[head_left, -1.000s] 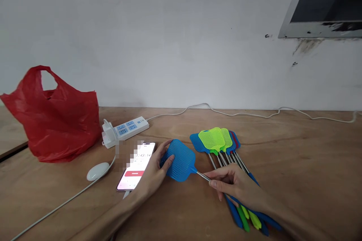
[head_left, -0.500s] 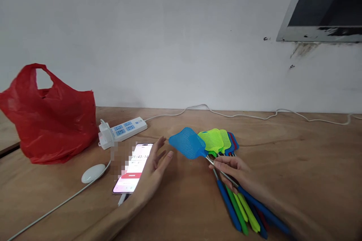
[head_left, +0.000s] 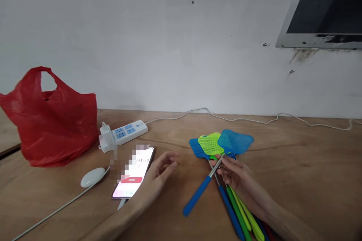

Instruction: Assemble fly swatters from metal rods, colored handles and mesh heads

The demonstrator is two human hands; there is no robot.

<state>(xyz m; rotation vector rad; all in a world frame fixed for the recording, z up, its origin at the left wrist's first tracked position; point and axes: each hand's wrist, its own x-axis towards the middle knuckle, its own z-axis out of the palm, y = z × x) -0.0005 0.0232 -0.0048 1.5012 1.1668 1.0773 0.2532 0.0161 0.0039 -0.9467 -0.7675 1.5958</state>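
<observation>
**Blue swatter [head_left: 236, 143] pinched by its metal rod [head_left: 215, 167], crosswise over the bunch [head_left: 209, 144]**

The right hand [head_left: 239, 175] pinches the rod between thumb and fingertips, near the mesh end. The blue handle [head_left: 197, 196] slants down to the left, while the mesh, blurred at its far edge, fans up to the right and covers part of the bunch. Whether that mesh touches the heads below cannot be told. The other swatters lie loosely together on the surface [head_left: 166, 222], heads away from the person, with blue, green and yellow grips pointing back.

The left hand [head_left: 161, 171] holds nothing; its fingers curl loosely, thumb apart, between the phone [head_left: 132, 180] and the bunch.

To handle the swatter well here, keep the pinch firm: with so long a handle beyond the fingers, a slack grip would probably let the rod roll. The free hand seems well placed to steady the handle. Line the rod up with the others before lowering it, and let the mesh down flat, since perforated edges could catch and drag neighbouring heads out of place. Keep the swinging handle clear of the phone and its lead [head_left: 121, 204].
</observation>
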